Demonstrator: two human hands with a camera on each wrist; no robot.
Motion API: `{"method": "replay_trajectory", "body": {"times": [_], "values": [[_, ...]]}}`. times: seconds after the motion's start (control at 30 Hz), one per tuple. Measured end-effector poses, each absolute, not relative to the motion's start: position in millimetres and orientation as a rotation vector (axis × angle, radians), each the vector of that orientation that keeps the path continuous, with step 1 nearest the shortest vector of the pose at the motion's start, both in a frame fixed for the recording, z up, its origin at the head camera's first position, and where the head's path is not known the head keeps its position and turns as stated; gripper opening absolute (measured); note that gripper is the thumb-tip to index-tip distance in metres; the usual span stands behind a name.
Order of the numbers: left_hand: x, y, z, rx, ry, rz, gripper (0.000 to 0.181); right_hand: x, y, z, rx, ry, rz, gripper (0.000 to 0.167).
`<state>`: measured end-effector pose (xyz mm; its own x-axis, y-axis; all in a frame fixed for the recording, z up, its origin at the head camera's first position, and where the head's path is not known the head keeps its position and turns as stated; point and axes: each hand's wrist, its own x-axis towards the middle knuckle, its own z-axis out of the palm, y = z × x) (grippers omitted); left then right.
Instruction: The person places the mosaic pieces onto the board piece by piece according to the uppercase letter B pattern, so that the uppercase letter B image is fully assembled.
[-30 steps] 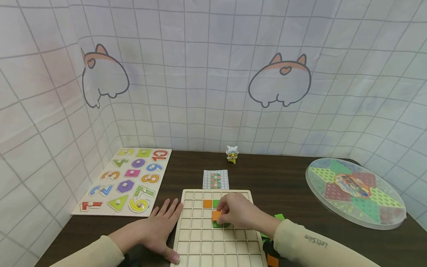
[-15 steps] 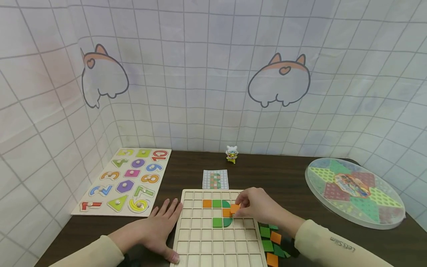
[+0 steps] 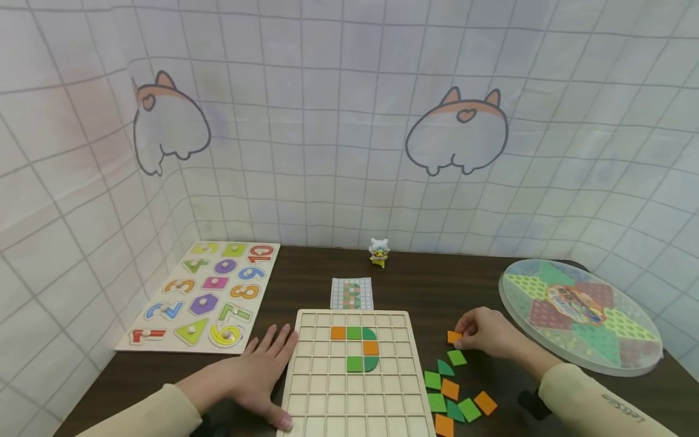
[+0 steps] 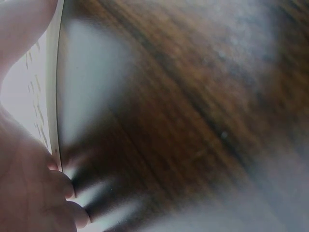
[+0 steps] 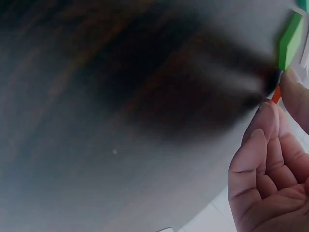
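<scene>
Right hand (image 3: 487, 332), orange tile (image 3: 452, 337) in pinch

grid board (image 3: 355, 403) is pale beige, tiles (image 3: 450, 389) are orange plus two greens, tabletop (image 3: 448, 279) is dark brown woodgrain, backdrop (image 3: 349, 121) is white with grey checks

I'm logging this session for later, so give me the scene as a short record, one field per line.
Left hand: spread, thumb over the grid board's left edge
Right hand: pinches an orange tile, right of the board
Set in board: two orange squares, two green squares, two dark green quarter-rounds
Loose tiles: green and orange, right of the board
Pattern card: beyond the board's far edge
Figurine: beyond the card
Number puzzle: at left
Round board: at right
</scene>
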<state>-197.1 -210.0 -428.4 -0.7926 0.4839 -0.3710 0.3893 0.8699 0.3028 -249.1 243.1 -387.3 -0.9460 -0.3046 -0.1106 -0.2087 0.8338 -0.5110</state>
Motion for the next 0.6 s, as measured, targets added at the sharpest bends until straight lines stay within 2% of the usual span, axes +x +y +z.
{"method": "replay_trajectory", "body": {"times": [0.3,0.47,0.6], "values": [[-196,-210,-426,0.646,2.582,0.295,0.148,-247,246,-388,-0.439,2.799,-0.772,0.019],[-196,-208,-421,0.646,2.57,0.286,0.147,-241,255,-386,-0.593,2.706,-0.782,0.016],[-197,-211,-427,0.649,2.581,0.294,0.148,-237,260,-387,-0.719,2.607,-0.782,0.024]]}}
